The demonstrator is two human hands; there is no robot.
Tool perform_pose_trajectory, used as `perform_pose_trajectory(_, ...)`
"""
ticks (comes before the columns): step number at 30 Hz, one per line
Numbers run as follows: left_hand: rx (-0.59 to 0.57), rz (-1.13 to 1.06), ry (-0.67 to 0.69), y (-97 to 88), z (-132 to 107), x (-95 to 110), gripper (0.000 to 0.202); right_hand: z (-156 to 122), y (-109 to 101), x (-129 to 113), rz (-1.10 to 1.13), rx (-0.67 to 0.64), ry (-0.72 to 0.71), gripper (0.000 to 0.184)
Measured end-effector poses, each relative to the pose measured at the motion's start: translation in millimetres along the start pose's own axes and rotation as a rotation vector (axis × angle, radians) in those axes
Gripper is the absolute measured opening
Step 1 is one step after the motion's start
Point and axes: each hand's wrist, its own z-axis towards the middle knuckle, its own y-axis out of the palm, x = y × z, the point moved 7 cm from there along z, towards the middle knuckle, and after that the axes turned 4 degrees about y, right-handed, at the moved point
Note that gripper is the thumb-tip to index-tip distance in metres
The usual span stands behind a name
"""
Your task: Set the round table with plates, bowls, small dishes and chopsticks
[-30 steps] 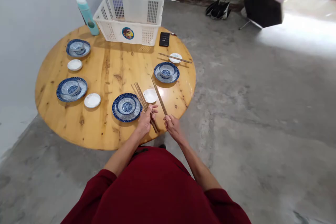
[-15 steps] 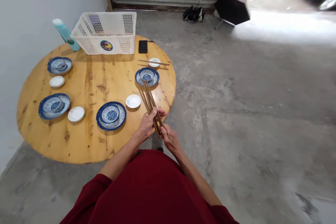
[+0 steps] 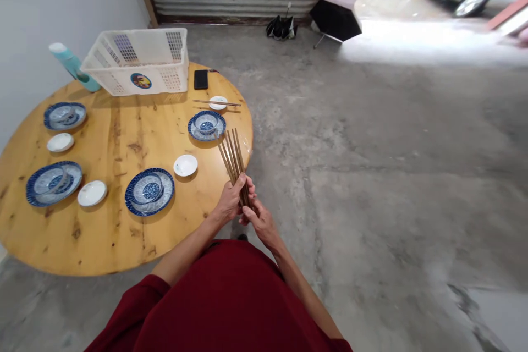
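Several brown chopsticks (image 3: 232, 153) fan out from my left hand (image 3: 233, 198), which is closed round their middle. My right hand (image 3: 261, 224) is closed at their lower ends, its thumb against them. Both hands are just off the near right edge of the wooden table (image 3: 111, 231). Beyond the chopstick tips lies a blue-patterned plate with a bowl (image 3: 207, 125) on it. Left of my hands are a small white dish (image 3: 185, 165) and another blue plate with a bowl (image 3: 149, 191). A pair of chopsticks (image 3: 226, 103) rests across a white dish at the far right.
A white plastic basket (image 3: 159, 74) stands at the table's back, between a teal bottle (image 3: 76, 69) and a black phone (image 3: 201, 80). More plates with bowls (image 3: 53, 183) and white dishes (image 3: 92, 193) sit on the left. A black umbrella (image 3: 335, 20) lies on the concrete floor.
My view has turned right, so the table appears further left. My right hand has moved up the chopsticks, closer to my left hand, and their tips have spread apart.
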Motion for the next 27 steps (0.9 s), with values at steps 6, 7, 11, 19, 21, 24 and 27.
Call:
perform_pose_trajectory(6, -0.105, 0.134, -0.018, 50.3, 6.0, -38.7, 0.06, -19.7, -54.6, 9.6, -0.192, 0.096, -0.046, 0.033)
perform_pose_trajectory(7, -0.125, 0.154, -0.036, 57.6, 6.2, -45.2, 0.06, -23.1, -62.3, 12.0, -0.201, 0.094, -0.055, 0.032)
perform_pose_trajectory(11, -0.149, 0.232, -0.049, 79.1, 9.9, -55.1, 0.054, -24.4, -80.8, 17.2, -0.224, 0.036, -0.061, 0.03)
perform_pose_trajectory(19, -0.047, 0.195, 0.046, 94.8, 48.1, -26.1, 0.044, 20.7, -89.4, 1.9, -0.142, -0.11, -0.038, 0.028)
perform_pose_trajectory(21, -0.057, 0.128, 0.01, 96.8, 64.8, -23.2, 0.047, 35.1, -95.5, -2.2, -0.131, -0.136, -0.039, 0.028)
perform_pose_trajectory(24, -0.094, 0.043, -0.058, 102.1, 95.5, -22.4, 0.047, 61.6, -108.8, -5.4, -0.143, -0.176, -0.027, 0.025)
perform_pose_trajectory(27, -0.115, -0.01, -0.096, 110.2, 132.7, -23.7, 0.044, 95.5, -129.7, -9.5, -0.215, -0.161, -0.025, 0.023)
